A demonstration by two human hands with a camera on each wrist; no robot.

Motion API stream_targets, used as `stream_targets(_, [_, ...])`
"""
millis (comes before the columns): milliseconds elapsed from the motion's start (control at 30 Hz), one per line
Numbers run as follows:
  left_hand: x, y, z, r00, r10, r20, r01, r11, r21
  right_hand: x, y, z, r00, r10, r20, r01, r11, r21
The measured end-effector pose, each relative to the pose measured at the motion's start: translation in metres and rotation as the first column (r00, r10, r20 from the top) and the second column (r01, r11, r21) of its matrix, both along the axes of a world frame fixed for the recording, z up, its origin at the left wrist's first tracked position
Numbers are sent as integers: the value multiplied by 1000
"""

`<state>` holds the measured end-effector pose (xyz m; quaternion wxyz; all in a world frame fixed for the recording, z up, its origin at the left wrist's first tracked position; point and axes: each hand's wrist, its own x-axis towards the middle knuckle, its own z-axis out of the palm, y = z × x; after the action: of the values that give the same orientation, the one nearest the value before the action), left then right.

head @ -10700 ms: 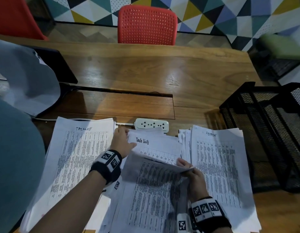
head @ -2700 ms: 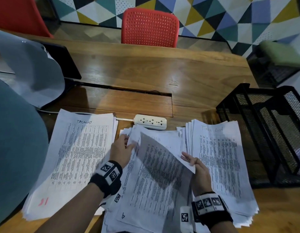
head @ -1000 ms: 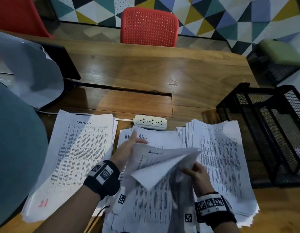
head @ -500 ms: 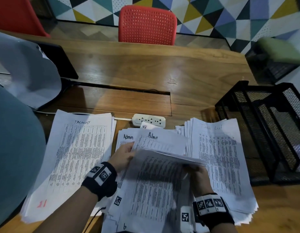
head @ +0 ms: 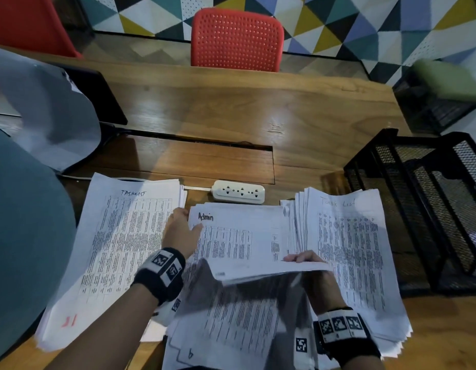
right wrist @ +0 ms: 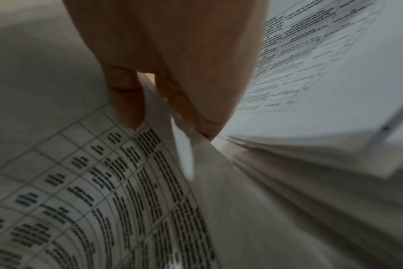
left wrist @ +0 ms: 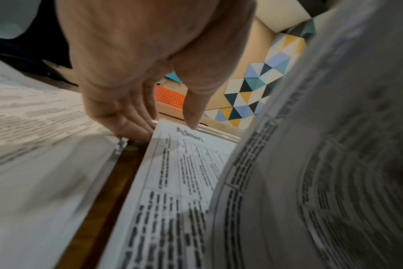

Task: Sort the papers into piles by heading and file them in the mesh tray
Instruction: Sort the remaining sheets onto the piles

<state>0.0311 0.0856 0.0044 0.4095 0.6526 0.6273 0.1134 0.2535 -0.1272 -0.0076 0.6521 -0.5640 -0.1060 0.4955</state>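
Nearest the body, a bent-up sheet [head: 269, 268] is pinched at its edge by the right hand [head: 315, 279], thumb on one face and fingers [right wrist: 127, 102] on the other. Half a second ago this sheet lay lower, covering the middle pile [head: 239, 236]; it has since been raised and curled toward the body, so that a single "Admin" heading is now laid bare where two skewed ones showed. From this it is judged that sorting is in mid-course and the lifted sheet has yet to be assigned.

The left hand [head: 180, 233] is laid at the middle pile's left edge, fingers [left wrist: 127, 116] straight and released, the thumb touching the top corner by the heading, nothing being gripped.

Left of the middle pile a "Tasklist" pile [head: 119, 249] is spread; right of it a fanned stack [head: 349, 257], faintly headed "Task List", is found. All are thin, limp white printed tables that bend readily, with ragged, uneven edges.

Just beyond the middle pile a smooth white power strip [head: 238, 191] lies on the glossy wooden counter [head: 231, 113]. To the pile's far right the rigid black mesh tray [head: 418, 209] stands, seemingly unfilled. Farthest off, a perforated red chair [head: 237, 40] is seen.
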Motion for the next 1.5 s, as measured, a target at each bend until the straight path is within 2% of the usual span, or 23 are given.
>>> stream_targets(100, [-2, 1, -6, 998, -38, -44, 40, 999, 37, -8, 3, -4, 999, -45, 26, 48, 994, -96])
stream_targets(167, [-4, -3, -6, 994, -37, -106, 52, 989, 140, -8, 3, -8, 996, -64, 65, 76, 977, -199])
stream_targets(233, [-6, -7, -4, 988, -26, -151, 64, 965, 256, -8, 4, -8, 994, -78, 75, 94, 968, -234])
stream_targets(300, [-8, -9, -1, 991, -72, -115, 105, 945, 311, -8, 7, -8, 993, -87, 83, 105, 965, -240])
stream_targets(333, [-9, -9, 1, 990, -136, -37, 140, 945, 297, -9, 8, -8, 991, -95, 91, 114, 965, -236])
stream_targets(400, [-10, -7, 7, 937, -259, 233, 224, 960, 167, -9, 9, -9, 988, -106, 111, 129, 965, -228])
stream_targets(467, [-11, -10, 23, 828, -259, 498, 327, 944, -53, -9, 10, -10, 987, -103, 126, 130, 965, -228])
stream_targets(567, [-12, -19, 39, 676, -77, 733, 475, 806, -353, -7, 8, -10, 984, -52, 169, 84, 978, -189])
stream_targets(633, [-11, -24, 42, 614, 97, 784, 501, 719, -482, -6, 6, -10, 989, 26, 144, -4, 988, -155])
stream_targets(700, [-9, -26, 40, 633, 174, 754, 473, 684, -555, -5, 5, -9, 989, 53, 135, -38, 993, -115])
stream_targets(733, [-6, -25, 38, 659, 171, 732, 449, 691, -566, -5, 4, -9, 986, 54, 155, -36, 993, -116])
stream_targets(800, [-1, -23, 33, 729, 144, 669, 338, 774, -535, -7, 4, -5, 980, 49, 195, -25, 992, -124])
stream_targets(867, [2, -15, 23, 878, 66, 474, 121, 928, -353, -8, 3, -6, 985, 41, 165, -23, 994, -110])
stream_targets(900, [3, -10, 18, 942, 41, 334, 43, 970, -240, -8, 2, -7, 991, 33, 132, -19, 995, -100])
stream_targets(967, [4, -5, 10, 994, -7, 107, 21, 991, -132, -8, 2, -7, 998, 19, 59, -14, 995, -95])
stream_targets(1033, [7, -4, 7, 998, -63, 30, 66, 989, -135, -10, 5, -6, 1000, -24, -1, 24, 996, -83])
stream_targets(1100, [9, -4, 2, 997, -78, 12, 79, 986, -146, -13, 6, -5, 998, -59, -37, 54, 992, -113])
stream_targets(1200, [11, -9, -5, 997, -81, 7, 81, 983, -164, -17, 3, -7, 998, -1, 56, 16, 967, -255])
stream_targets(1267, [11, -14, -3, 999, -50, 19, 51, 996, -79, -21, 2, -8, 995, 44, 92, -14, 953, -304])
stream_targets(1333, [8, -18, 6, 987, 20, 160, -11, 998, -54, -22, 3, -9, 991, 11, 134, 31, 951, -308])
stream_targets(1400, [4, -23, 17, 918, 102, 383, -3, 968, -251, -21, 6, -6, 980, -57, 193, 114, 946, -303])
stream_targets(1433, [1, -25, 19, 891, 90, 444, 68, 942, -328, -19, 7, -4, 976, -98, 197, 153, 945, -290])
stream_targets(1500, [-6, -32, 19, 870, -69, 487, 254, 911, -324, -18, 12, 1, 973, -157, 171, 199, 945, -260])
